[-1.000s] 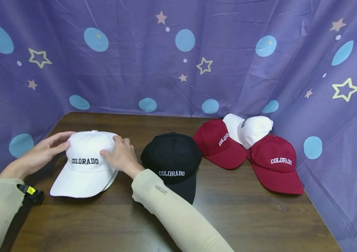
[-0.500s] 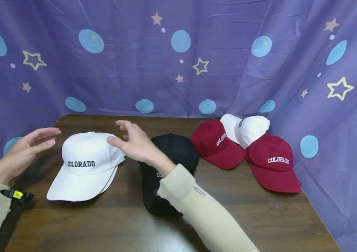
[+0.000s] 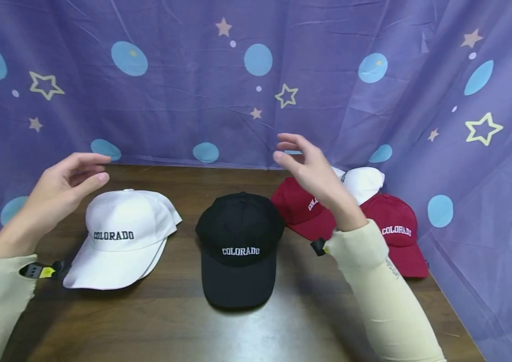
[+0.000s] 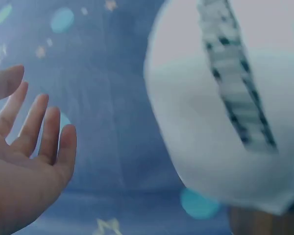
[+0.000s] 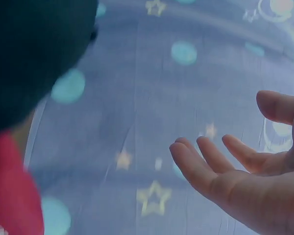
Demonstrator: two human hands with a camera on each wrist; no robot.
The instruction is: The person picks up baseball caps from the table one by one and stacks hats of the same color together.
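Five cloth baseball caps sit on the dark brown wooden table before a purple star-and-dot patterned fabric backdrop: a white cap lettered COLORADO at centre left, a black cap with the same lettering in the middle, and two dark red caps with a second white cap bunched at centre right. Above the first white cap the left hand hovers with fingers loosely spread, holding nothing, while the right hand, also relaxed and empty, hangs over the red caps.

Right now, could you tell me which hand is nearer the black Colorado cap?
Right. The right hand hovers just beyond the black Colorado cap; the left hand hangs past the white cap.
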